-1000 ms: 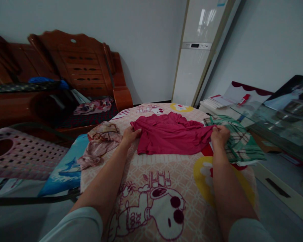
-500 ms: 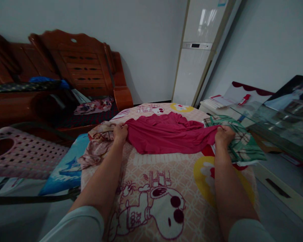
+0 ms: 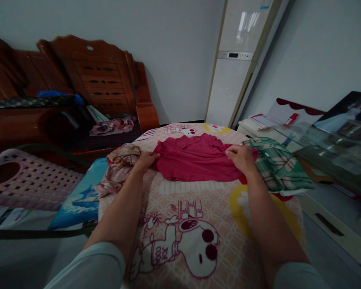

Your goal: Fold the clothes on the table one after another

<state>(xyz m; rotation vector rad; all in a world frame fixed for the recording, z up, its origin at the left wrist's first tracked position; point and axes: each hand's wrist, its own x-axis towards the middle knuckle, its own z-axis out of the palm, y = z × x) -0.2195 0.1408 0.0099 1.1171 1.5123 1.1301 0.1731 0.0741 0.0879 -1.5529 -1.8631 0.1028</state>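
A magenta garment (image 3: 195, 162) lies spread across the table cover (image 3: 234, 257), between both hands. The left hand (image 3: 147, 159) has its fingers clamped on the garment's left end; the right hand (image 3: 240, 157) bends over the other end — whether its fingertips actually pinch cloth, I cannot tell. Crowding the left wrist is a crumpled floral cloth (image 3: 117, 174); a green plaid garment (image 3: 285, 168) sits just beyond the right hand. Left of the table are a blue cushion (image 3: 75, 204) and a pink woven chair (image 3: 45, 184). The cover's printed dog wears the words "JOE COOL" — sideways. The sticker on the white cabinet unit (image 3: 228, 88) is unreadable.
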